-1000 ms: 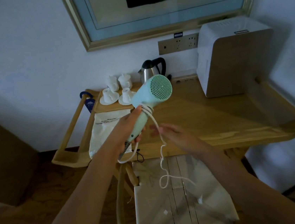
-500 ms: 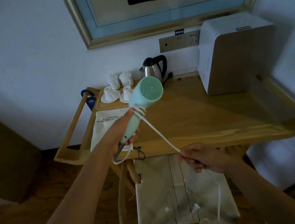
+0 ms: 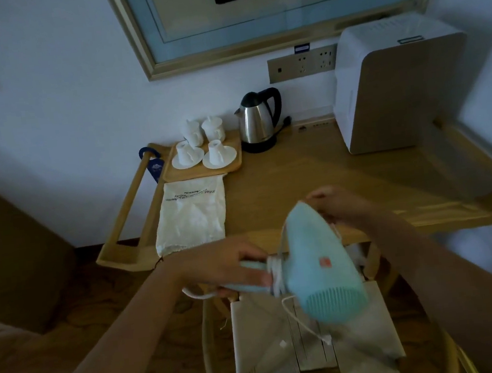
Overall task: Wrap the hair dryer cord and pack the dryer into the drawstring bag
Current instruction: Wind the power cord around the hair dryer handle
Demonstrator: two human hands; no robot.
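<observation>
Dryer point(image 3: 318, 264) now tipped, grille toward camera; L hand point(image 3: 232, 267) grips handle, R hand point(image 3: 332, 204) behind body, grip w/ cord point(image 3: 274, 275) indeterminate.

You held a pale mint hair dryer point(image 3: 318, 264) in the air in front of the desk, its handle pointing left and its grille end tipped down toward you. Its white cord point(image 3: 276, 275) was wound several turns where handle meets body, a loose tail hanging below. The cream drawstring bag point(image 3: 191, 215) lay flat on the desk's left side, printed lettering near its far end.
</observation>
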